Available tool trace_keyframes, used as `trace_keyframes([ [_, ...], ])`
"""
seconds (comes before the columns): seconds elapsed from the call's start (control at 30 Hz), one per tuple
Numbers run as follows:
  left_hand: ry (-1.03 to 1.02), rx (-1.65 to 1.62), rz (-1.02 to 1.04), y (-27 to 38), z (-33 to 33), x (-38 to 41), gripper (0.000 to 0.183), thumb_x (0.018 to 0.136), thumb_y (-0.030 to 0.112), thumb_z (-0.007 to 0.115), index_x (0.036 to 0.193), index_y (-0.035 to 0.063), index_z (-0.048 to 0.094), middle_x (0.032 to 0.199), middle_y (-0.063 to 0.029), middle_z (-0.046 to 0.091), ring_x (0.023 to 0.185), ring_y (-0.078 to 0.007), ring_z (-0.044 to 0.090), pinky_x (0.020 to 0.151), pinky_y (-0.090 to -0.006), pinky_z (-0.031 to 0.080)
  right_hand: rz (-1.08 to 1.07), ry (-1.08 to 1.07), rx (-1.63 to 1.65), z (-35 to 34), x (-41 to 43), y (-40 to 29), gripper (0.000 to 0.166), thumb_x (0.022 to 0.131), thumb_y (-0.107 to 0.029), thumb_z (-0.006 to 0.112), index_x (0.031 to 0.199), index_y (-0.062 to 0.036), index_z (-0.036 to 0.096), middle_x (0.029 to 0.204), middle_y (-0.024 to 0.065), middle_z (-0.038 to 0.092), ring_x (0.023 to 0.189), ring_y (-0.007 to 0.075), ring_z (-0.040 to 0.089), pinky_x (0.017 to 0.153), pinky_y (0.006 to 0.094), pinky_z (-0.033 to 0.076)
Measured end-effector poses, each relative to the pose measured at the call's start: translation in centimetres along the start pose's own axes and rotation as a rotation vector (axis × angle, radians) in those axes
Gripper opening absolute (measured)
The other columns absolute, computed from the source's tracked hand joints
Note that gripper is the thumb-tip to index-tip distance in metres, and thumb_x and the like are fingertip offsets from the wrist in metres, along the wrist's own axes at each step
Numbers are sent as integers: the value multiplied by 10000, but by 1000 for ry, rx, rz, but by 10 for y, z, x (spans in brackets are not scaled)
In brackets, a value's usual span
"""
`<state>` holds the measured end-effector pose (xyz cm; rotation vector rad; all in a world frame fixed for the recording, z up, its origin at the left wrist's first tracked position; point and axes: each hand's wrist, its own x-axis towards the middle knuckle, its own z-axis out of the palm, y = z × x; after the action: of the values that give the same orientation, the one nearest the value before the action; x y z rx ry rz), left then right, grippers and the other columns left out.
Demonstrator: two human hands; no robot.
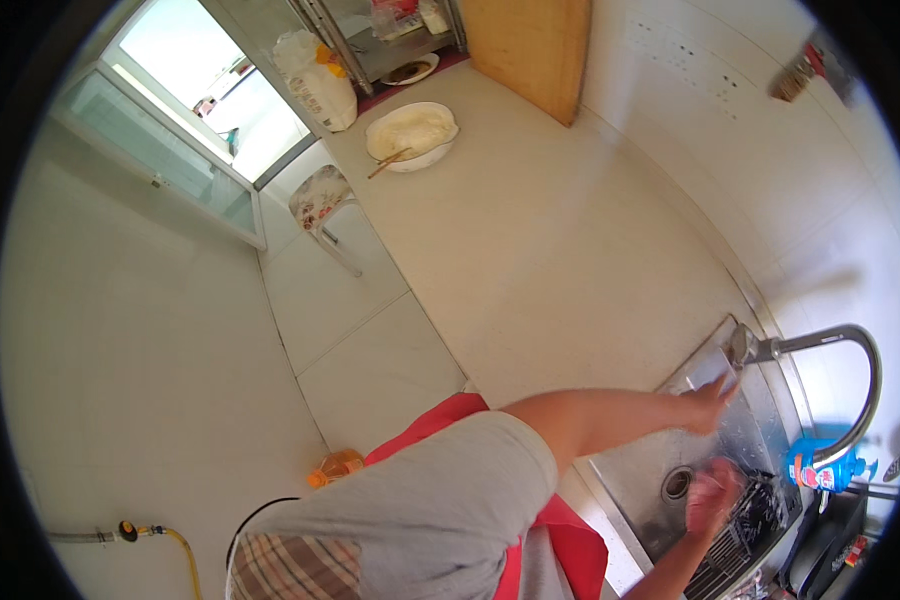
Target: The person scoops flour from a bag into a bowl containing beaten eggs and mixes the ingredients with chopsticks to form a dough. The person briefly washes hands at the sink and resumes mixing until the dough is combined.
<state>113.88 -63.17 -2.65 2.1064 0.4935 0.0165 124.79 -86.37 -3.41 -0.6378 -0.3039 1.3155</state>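
At the stainless steel sink (622, 480), my left hand (709, 405) reaches to the base of the curved metal faucet (866, 375), its fingers extended and apart; contact with the faucet cannot be told. My right hand (712, 491) is over the basin, close to the round drain (677, 484). It is blurred and reddish, and whether it holds something is unclear. Beside it, a black slotted rack or grate (769, 514) with whitish suds lies tilted in the sink. A blue pump bottle (829, 465) stands behind the faucet spout.
Along the beige counter (555, 262) stand a white bowl of pale dough or batter (412, 135) with chopsticks (390, 161) and a white plastic bag (319, 90). A wooden board or door (529, 52) juts in. Below are a floral-seat stool (321, 196) and an orange-capped bottle (335, 468).
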Motion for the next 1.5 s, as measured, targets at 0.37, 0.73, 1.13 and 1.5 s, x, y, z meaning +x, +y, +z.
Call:
trace_keyframes([
  [0.37,-1020,-1608,769,158,-194,-172,313,847,225,559,1050,-12,535,1054,-149,603,841,-253,633,734,-353,510,-547,676,-1045,236,-17,-38,263,845,-294,514,1022,-107,564,978,51,595,819,184,597,765,324,464],
  [0.73,-690,-248,175,-207,-321,-416,482,830,365,566,1206,75,484,1116,-176,566,983,-318,558,813,-380,448,120,665,-1202,307,115,252,303,876,-198,543,1136,-43,524,964,116,596,848,204,605,622,298,501],
  [1.13,779,-293,-695,-308,-420,-616,342,887,199,535,1176,18,509,1047,-99,604,861,-172,583,773,-281,455,-256,102,-1141,530,379,535,722,717,-73,727,1311,-76,315,1000,99,431,759,182,473,683,300,445],
  [1.5,807,-543,-583,-387,-515,-585,343,915,237,488,1176,17,517,1108,-51,579,954,-153,580,810,-272,438,-261,152,-1134,570,498,486,256,882,-253,565,814,-7,584,725,65,585,608,132,543,587,258,444],
])
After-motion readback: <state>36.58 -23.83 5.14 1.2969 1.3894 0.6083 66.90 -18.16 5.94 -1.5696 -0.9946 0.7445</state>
